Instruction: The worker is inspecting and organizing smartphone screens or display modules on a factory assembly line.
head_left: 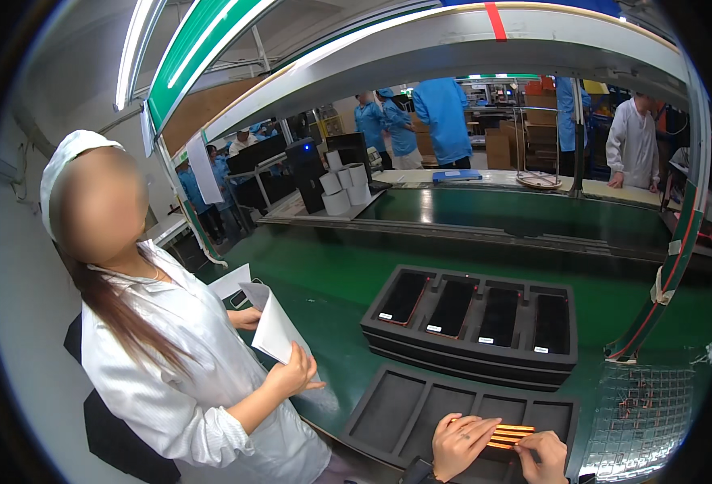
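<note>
My left hand (462, 445) and my right hand (543, 458) grip a small stack of flat, phone-like slabs (511, 436) from both sides, their bright orange edges facing up. The stack is above the near black foam tray (384, 407), whose long compartments show dark foam at the left. Fingers hide part of the stack and the tray's right side. Just beyond, a pile of black foam trays (469, 348) carries several dark-screened phones (404, 297) in its top layer, each with a small white label at its lower end.
At the left a person in a white coat and cap holds white sheets (282, 327) over the green bench (324, 266). A wire grid (642, 415) lies at right by a curved frame post (678, 266). White rolls (346, 187) and several workers are farther back.
</note>
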`<state>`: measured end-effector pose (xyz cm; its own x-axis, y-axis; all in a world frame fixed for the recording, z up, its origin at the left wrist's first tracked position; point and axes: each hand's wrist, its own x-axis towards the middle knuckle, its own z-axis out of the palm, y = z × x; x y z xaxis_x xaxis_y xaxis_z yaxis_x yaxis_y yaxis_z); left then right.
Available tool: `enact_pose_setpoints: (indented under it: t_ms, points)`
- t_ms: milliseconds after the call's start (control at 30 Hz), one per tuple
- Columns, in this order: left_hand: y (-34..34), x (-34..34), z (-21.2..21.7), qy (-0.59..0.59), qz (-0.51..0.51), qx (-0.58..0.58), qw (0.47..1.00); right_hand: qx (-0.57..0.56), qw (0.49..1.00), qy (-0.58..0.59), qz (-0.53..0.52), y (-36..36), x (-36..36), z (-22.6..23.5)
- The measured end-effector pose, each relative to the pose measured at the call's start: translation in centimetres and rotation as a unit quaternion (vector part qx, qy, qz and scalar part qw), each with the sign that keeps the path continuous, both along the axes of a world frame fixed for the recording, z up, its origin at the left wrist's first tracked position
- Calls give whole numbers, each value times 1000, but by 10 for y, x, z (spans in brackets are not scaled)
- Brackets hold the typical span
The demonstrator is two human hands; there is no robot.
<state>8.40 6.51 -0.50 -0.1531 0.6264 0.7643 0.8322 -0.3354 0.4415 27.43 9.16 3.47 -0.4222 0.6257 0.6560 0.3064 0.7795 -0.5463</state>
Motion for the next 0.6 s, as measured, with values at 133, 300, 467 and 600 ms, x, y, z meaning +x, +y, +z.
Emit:
enact_pose_setpoints:
  t_ms: [133, 300, 467, 600]
  points:
    - [-1, 4, -4, -6, -12, -5, 1000, 17, 999, -40, 2, -6, 8, 12]
    - [9, 8, -18, -4, -44, -12, 999, 11, 1000, -22, -19, -6, 19, -5]
    - [9, -4, -9, 33, -6, -20, 999, -39, 996, 65, -52, 11, 7, -17]
    - [14, 1, -12, 4, -6, -38, 999, -54, 996, 59, -40, 15, 12, -22]
